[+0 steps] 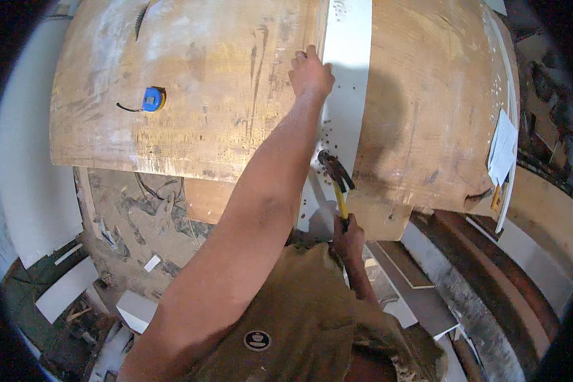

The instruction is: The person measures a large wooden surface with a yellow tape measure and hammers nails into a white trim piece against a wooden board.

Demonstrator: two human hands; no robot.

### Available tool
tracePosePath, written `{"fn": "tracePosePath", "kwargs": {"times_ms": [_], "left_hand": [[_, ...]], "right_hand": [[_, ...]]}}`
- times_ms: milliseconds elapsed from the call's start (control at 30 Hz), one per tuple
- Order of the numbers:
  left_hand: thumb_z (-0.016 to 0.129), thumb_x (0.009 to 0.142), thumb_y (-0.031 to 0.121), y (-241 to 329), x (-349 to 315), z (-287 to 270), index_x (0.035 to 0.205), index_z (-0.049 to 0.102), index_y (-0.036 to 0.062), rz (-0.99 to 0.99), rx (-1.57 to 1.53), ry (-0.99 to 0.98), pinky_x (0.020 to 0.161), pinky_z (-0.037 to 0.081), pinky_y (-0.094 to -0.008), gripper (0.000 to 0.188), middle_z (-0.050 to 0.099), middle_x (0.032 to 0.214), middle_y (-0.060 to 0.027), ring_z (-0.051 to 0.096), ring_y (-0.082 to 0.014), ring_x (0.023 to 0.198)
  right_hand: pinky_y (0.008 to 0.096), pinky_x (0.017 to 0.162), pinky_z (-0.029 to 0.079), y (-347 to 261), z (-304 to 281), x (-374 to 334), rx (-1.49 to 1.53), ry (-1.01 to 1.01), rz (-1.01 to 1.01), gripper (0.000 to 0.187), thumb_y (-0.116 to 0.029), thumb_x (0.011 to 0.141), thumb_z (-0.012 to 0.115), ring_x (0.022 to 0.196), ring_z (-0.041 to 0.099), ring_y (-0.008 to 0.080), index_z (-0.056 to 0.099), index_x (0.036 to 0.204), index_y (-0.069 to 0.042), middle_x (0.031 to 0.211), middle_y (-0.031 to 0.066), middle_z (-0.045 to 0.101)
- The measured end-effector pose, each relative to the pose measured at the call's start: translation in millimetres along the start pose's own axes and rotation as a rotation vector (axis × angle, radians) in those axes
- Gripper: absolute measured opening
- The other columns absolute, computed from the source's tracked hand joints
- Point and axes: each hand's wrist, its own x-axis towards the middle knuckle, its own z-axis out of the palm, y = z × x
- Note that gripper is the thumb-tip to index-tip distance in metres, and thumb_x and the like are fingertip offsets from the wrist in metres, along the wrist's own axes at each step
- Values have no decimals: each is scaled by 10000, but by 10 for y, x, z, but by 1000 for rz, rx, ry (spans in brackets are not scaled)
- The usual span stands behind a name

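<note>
My left hand (312, 74) reaches far forward over the workbench top, its bent fingers and thumb straddling a narrow wooden strip (323, 28) along the left edge of a long white board (349, 48). The fingertips' underside is hidden. My right hand (349, 240), close to my body, grips a claw hammer (341, 191) by its yellow and black handle. The hammer's dark head is over the near part of the white board. Small dark specks, perhaps nails or screws, lie scattered around the head and farther along the board.
A blue tape measure (152, 100) rests on the wooden worktop (197, 76), left of my arm. A saw-toothed blade (141, 21) lies farther back. Folded white paper (503, 148) sits at the right edge. Stacked boards (465, 286) stand low right; white offcuts (67, 290) litter the lower left.
</note>
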Motion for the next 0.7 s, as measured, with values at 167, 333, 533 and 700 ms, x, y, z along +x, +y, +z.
{"fn": "tracePosePath", "kwargs": {"times_ms": [167, 333, 533, 700], "left_hand": [[713, 862, 250, -10, -34, -22, 1383, 421, 41, -23, -12, -19, 974, 455, -469, 634, 493, 1311, -195, 497, -332, 1222], [709, 869, 242, 31, -56, -54, 1397, 410, 32, -29, -11, -16, 987, 450, -478, 643, 499, 1310, -219, 493, -343, 1234], [691, 872, 265, 57, -38, -88, 1425, 399, 43, -47, 3, -34, 995, 465, -498, 664, 475, 1363, -228, 497, -372, 1241], [670, 884, 249, 84, -35, -129, 1443, 370, 42, -48, 21, -60, 976, 460, -480, 667, 490, 1330, -232, 511, -358, 1209]], "right_hand": [[476, 575, 509, -398, -190, 91, -1, 13, -23, 256, -250, 949, 599, 660, 652, 436, 552, 908, -1, 682, 234, 637], [478, 564, 504, -381, -158, 75, -12, -69, -21, 269, -266, 955, 601, 616, 645, 424, 552, 892, -9, 646, 223, 621], [401, 578, 497, -411, -159, 351, 96, -35, 35, 241, -225, 945, 629, 622, 657, 309, 581, 925, 10, 692, 190, 643], [359, 604, 474, -268, -209, 826, 533, 126, 160, 195, -186, 951, 615, 652, 595, 204, 599, 946, 9, 729, 119, 624]]}}
